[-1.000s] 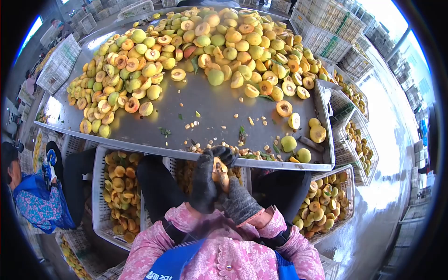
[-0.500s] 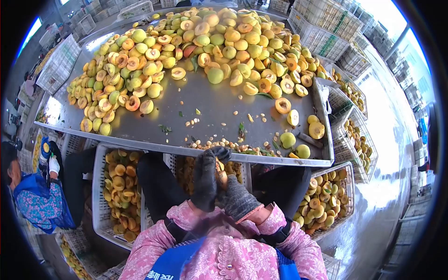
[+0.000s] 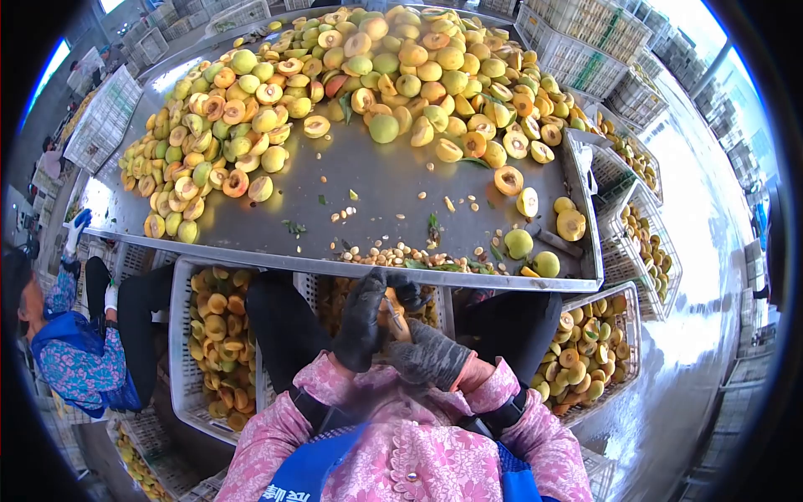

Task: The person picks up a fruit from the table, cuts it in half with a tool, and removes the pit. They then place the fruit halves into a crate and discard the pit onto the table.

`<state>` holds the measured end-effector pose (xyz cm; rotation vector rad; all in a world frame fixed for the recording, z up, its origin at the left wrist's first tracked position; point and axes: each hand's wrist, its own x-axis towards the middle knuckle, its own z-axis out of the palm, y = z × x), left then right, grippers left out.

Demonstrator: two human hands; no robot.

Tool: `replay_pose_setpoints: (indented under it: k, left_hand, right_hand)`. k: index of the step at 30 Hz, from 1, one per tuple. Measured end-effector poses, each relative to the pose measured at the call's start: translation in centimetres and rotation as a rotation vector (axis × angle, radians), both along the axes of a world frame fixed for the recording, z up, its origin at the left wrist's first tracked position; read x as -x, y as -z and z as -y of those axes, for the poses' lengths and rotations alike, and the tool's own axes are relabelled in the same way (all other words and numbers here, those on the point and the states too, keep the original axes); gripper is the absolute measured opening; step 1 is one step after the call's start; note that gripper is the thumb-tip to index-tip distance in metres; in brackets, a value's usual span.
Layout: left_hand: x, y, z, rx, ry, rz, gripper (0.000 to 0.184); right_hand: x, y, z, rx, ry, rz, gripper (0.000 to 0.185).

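Observation:
My left hand [image 3: 361, 325], in a dark glove, is wrapped round a fruit piece [image 3: 390, 303] with orange flesh, just below the front edge of the metal table [image 3: 368, 180]. Close beside it my right hand [image 3: 427, 358], in a grey knitted glove, is closed on a small tool with a light brown handle [image 3: 399, 326]. Its tip meets the fruit and is hidden there. Many whole and halved yellow-green fruits [image 3: 385, 128] are heaped across the table's far side. Small pits [image 3: 401, 253] and leaf bits lie along the near edge.
Crates of halved fruit stand left [image 3: 179, 335] and right [image 3: 634, 335] of my legs, with another below my hands. More crates [image 3: 669, 276] line the table's right side. A co-worker [image 3: 79, 360] in a blue apron sits at the far left.
My right hand has turned slightly, its glove now lying more sideways below the fruit. The co-worker at the left has raised one gloved hand to the table's edge. The view has shifted a little.

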<state>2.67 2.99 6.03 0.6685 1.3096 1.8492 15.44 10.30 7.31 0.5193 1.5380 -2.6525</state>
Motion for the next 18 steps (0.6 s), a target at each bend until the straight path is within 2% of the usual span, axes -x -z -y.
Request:
replay_pose_setpoints:
  k: [2, 3, 5, 6, 8, 9, 11, 12, 14, 15, 17, 18]
  left_hand:
    - [0.1, 1.3, 0.1, -0.003, 0.016, 0.117, 0.031]
    - [0.1, 0.9, 0.2, 0.018, 0.016, -0.005, 0.03]
    - [0.1, -0.4, 0.4, 0.056, 0.015, -0.252, 0.029]
    - [0.0, 0.1, 0.3, 0.052, 0.02, -0.122, 0.029]
    - [-0.2, 1.6, 0.3, 0.045, 0.034, 0.14, 0.028]
    - [0.0, 1.2, 0.4, 0.053, 0.058, 0.034, 0.029]
    - [0.4, 0.0, 0.5, 0.065, 0.101, -0.179, 0.031]
    - [0.4, 0.0, 0.6, 0.086, 0.096, -0.184, 0.033]
    - [0.3, 0.1, 0.7, 0.127, 0.083, -0.193, 0.036]
    - [0.2, 0.6, 0.8, 0.108, 0.053, -0.064, 0.037]
    - [-0.2, 2.5, 0.8, 0.069, -0.006, 0.193, 0.04]
    - [-0.3, 2.9, 0.8, 0.075, -0.031, 0.16, 0.041]
  right_hand:
    - [-0.3, -0.1, -0.6, 0.348, -0.021, 0.069, 0.034]
    - [-0.5, 0.1, -0.8, 0.498, -0.037, 0.112, 0.035]
    - [-0.5, 0.8, -0.8, 0.348, -0.085, 0.118, 0.046]
    - [-0.4, 0.6, -0.8, 0.272, -0.109, 0.12, 0.052]
    - [-0.2, -0.8, -1.0, 0.184, -0.139, 0.172, 0.049]
    - [-0.1, -1.3, -1.1, 0.142, -0.154, 0.2, 0.047]
    - [0.1, -0.6, -0.6, -0.458, -0.156, 0.17, 0.033]
    - [0.2, -0.1, -0.3, -0.757, -0.152, 0.15, 0.027]
    - [0.2, 2.5, 0.3, -0.649, -0.135, 0.131, 0.028]
    - [0.5, 2.2, 0.4, -0.595, -0.127, 0.121, 0.028]
    - [0.3, 0.5, 0.2, -0.067, -0.084, 0.192, 0.027]
    - [0.4, -0.4, 0.2, 0.198, -0.062, 0.222, 0.026]
